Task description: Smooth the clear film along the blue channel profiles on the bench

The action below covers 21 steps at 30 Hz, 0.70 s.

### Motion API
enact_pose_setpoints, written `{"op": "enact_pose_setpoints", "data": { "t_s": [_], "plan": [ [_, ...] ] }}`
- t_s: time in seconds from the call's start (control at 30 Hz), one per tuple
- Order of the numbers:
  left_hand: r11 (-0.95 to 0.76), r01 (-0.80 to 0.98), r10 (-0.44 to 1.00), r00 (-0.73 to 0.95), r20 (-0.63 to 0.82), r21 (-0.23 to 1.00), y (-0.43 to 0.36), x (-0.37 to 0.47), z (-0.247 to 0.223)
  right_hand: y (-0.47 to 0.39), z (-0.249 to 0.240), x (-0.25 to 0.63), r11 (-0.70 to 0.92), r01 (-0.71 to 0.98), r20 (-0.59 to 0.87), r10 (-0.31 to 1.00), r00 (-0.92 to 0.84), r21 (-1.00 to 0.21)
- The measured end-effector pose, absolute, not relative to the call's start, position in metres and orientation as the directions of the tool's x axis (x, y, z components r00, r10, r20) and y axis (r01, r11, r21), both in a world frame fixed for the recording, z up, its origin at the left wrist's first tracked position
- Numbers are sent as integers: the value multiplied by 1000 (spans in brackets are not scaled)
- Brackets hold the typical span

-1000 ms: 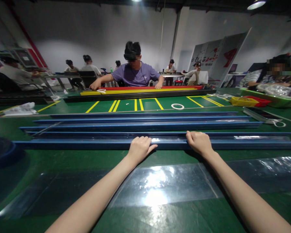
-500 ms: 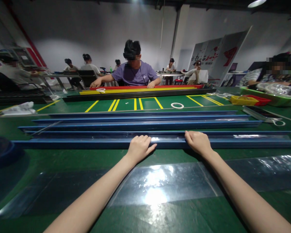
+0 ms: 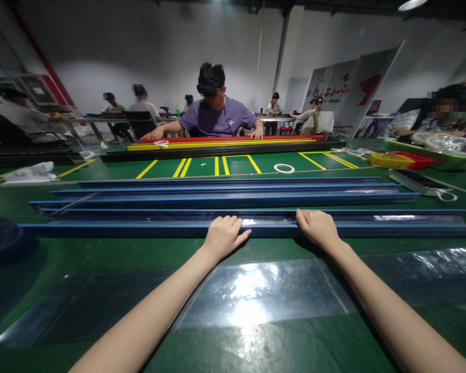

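Note:
Several long blue plastic channels lie side by side across the green table. My left hand [image 3: 223, 235] is closed over the near wall of the closest blue channel [image 3: 140, 231], with its fingers curled inside and its thumb out along the near side. Farther right, my right hand [image 3: 319, 228] is closed on the same channel, its fingertips hidden inside. A shiny clear strip runs inside this channel between my hands. Nearer to me, under my forearms, a wide clear plastic sheet [image 3: 295, 290] lies flat and reflects the ceiling light.
Behind the closest channel are more blue channels [image 3: 275, 199]. A white tape ring [image 3: 284, 168] and a phone [image 3: 419, 178] lie beyond. Across the table, a person in purple [image 3: 217, 116] touches red and yellow strips [image 3: 217, 145]. A green tray [image 3: 442, 158] stands at right.
My hands and the blue channels stay where they were. The hand of the person across the table, on the right of the view, has moved right along the red strip.

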<state>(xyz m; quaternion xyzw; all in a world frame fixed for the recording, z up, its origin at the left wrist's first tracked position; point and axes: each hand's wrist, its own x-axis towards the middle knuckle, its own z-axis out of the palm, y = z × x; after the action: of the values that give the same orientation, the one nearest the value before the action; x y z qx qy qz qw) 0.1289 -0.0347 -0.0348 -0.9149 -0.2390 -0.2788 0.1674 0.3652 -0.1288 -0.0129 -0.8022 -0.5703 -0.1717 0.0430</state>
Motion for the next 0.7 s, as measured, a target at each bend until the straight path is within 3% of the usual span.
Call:
{"op": "enact_pose_setpoints", "data": {
  "t_s": [0.7],
  "plan": [
    [-820,534,326,732,598,-207,-34,129,-36,-129,-11,363,-356,927,305,902,307,120]
  ]
}}
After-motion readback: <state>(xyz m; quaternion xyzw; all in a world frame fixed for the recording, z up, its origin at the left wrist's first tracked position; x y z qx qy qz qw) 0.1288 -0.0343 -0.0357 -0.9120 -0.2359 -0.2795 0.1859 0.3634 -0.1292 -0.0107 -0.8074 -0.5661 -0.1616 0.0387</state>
